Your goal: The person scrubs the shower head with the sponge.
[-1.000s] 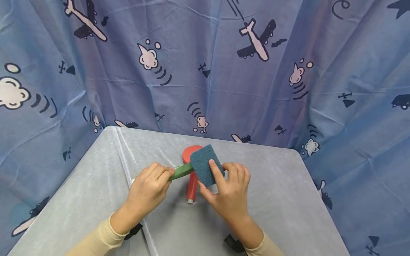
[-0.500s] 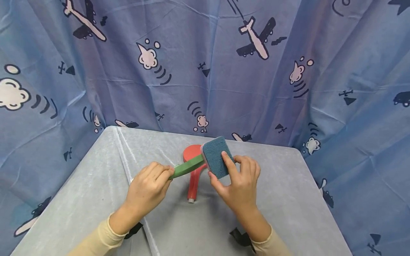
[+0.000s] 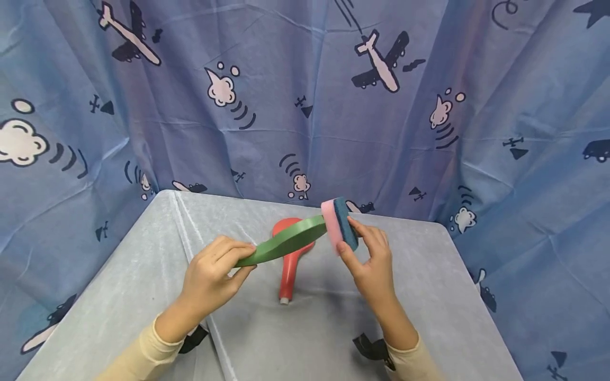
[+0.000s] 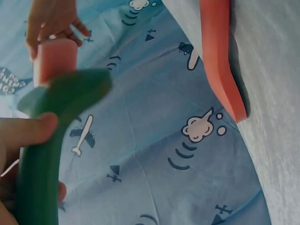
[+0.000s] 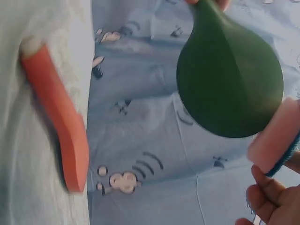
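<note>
My left hand (image 3: 209, 275) grips the handle of a green shower head (image 3: 286, 241) in the air, tilted up to the right. Its round, smooth face shows broadly in the right wrist view. My right hand (image 3: 374, 272) pinches a two-layer sponge (image 3: 332, 219) between thumb and fingers, pink on one side and blue scouring pad on the other. The pink side touches the rim of the green head. Below and behind lies a red shower head (image 3: 288, 272) with a white stub at its handle end; the green one partly covers it.
A pale grey cloth covers the table (image 3: 419, 296), with a raised seam running down its left part. Behind and on both sides hangs a blue curtain (image 3: 267, 127) printed with aeroplanes. Dark straps (image 3: 369, 346) show near both wrists.
The sponge has moved right and turned from its blue face to edge-on, showing pink. The green shower head has emerged from behind it and rolled. My right hand has shifted right.
</note>
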Action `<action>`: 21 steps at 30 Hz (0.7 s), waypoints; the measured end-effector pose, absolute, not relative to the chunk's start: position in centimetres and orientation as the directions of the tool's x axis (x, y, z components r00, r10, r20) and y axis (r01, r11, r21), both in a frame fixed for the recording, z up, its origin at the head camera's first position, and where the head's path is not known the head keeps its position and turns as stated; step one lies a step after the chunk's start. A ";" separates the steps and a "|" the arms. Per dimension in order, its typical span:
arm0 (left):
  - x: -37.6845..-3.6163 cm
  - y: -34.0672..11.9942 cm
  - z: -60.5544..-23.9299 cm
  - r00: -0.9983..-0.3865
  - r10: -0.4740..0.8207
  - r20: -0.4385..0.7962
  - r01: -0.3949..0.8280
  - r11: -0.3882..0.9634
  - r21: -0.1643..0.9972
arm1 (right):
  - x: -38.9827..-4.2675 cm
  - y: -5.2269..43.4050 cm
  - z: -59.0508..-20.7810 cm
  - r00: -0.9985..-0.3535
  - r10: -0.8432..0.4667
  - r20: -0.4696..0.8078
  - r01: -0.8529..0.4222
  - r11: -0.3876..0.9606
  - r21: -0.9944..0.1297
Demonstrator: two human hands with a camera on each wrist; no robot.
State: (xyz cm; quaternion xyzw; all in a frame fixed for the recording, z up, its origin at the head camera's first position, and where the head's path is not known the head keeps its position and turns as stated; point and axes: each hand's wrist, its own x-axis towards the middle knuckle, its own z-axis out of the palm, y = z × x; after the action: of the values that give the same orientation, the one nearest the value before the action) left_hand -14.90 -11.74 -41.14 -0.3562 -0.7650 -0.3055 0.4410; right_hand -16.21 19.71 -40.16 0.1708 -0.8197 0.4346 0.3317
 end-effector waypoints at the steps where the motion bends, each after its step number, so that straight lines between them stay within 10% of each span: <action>1: -14.9 -11.8 -41.1 -0.366 0.263 0.893 0.825 0.535 0.181 | -16.1 19.9 -40.1 -0.743 0.014 0.669 -0.562 0.531 -0.635; 7: -14.9 -12.1 -41.1 -0.472 0.195 0.860 0.851 0.356 0.386 | -15.4 19.3 -39.5 -0.597 0.005 0.802 -0.729 0.415 -0.545; 16: -14.2 -12.8 -40.8 -0.828 0.129 0.545 0.556 0.066 0.829 | -14.8 18.0 -38.5 -0.452 0.054 0.890 -0.832 0.335 -0.443; 21: -14.2 -12.6 -40.6 -0.878 0.202 0.435 0.418 -0.122 0.900 | -15.0 16.9 -38.8 -0.168 -0.003 0.986 -0.909 0.389 -0.154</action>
State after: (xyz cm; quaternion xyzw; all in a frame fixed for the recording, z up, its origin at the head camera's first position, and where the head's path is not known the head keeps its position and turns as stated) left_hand -14.24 -12.64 -40.59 -0.2354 -0.6582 -0.7110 0.0762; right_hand -15.03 16.88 -38.84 0.3576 -0.6373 0.4217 0.5368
